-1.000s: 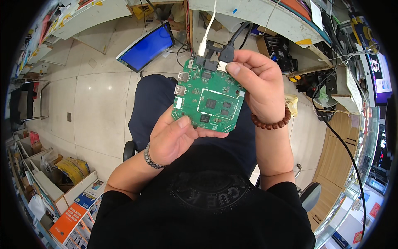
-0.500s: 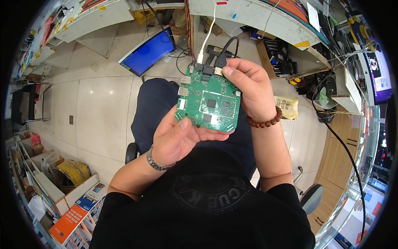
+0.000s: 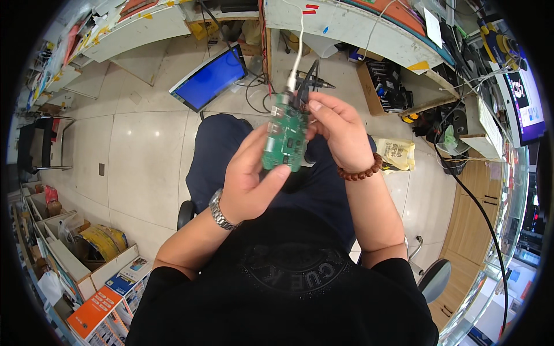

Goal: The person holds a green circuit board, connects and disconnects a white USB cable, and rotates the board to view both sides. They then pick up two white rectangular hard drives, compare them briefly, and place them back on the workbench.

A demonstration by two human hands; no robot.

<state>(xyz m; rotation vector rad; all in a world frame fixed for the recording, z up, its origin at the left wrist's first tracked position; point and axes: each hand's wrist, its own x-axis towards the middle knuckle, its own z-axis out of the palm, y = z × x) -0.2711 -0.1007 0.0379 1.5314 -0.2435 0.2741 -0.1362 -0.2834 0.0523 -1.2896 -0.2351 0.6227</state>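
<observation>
A green circuit board [image 3: 284,138] is held above my lap, turned partly edge-on and slightly blurred. My left hand [image 3: 251,173] grips its lower left side, thumb on the front face near the bottom edge and fingers behind. My right hand [image 3: 340,124] is at the upper right edge, thumb and fingers closed around the board's corner beside the black plug [image 3: 303,92]. A white cable [image 3: 298,57] runs from the board's top edge up to the bench. Next to it the black plug and its cable meet the same edge. The fingers behind the board are hidden.
A monitor with a blue screen [image 3: 210,78] stands tilted on the floor ahead. A cardboard box of black parts [image 3: 381,86] sits under the bench [image 3: 358,37]. A yellow packet [image 3: 395,154] lies to the right, and a black cable [image 3: 482,207] hangs at far right.
The board has turned from facing me to nearly edge-on, so its face looks much narrower. My left hand has moved round its side, and my right hand has shifted slightly left and down.
</observation>
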